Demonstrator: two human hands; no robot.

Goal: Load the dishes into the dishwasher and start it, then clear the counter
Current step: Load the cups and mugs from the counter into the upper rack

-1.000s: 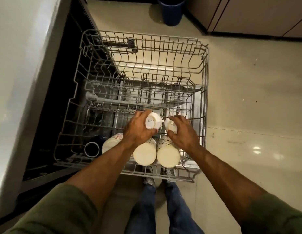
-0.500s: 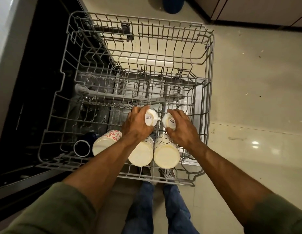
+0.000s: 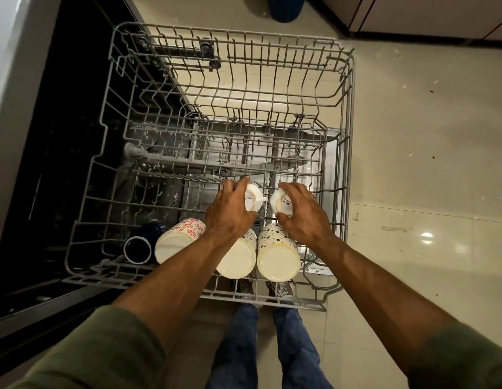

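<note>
The loading step is in hand: the person stands over the pulled-out upper rack (image 3: 348, 108) of the dishwasher and is setting two small white cups among its wires. The left hand (image 3: 230, 211) is curled round the left cup (image 3: 254, 198), thumb and fingers clamped on its sides, the cup tipped so its printed base faces up. The right hand (image 3: 303, 211) grips the right cup (image 3: 282, 202) the same way, fingers wrapped over its top. The two cups sit just beside each other, near the middle of the rack's near half, at about 6 o'clock from the rack's centre.

Already loaded along the near edge are four things lying on their sides with bases toward the camera: a dark blue mug (image 3: 139, 248) at about 8 o'clock, a red-flowered mug (image 3: 176, 242) next to it, a cream mug (image 3: 238, 259) partly under the left wrist, and a dotted mug (image 3: 277, 256) under the right hand. The far half of the rack stands bare, with the lower rack (image 3: 314, 136) and open door showing through the wires.

Judged from this, the cups look not yet released, since both hands are wrapped on them. The next move calls for seating each cup mouth-down between the wires so it does not tip against its neighbour, then letting go. Much of the task is left: any further dishes, closing and starting the machine, and clearing the table
</note>
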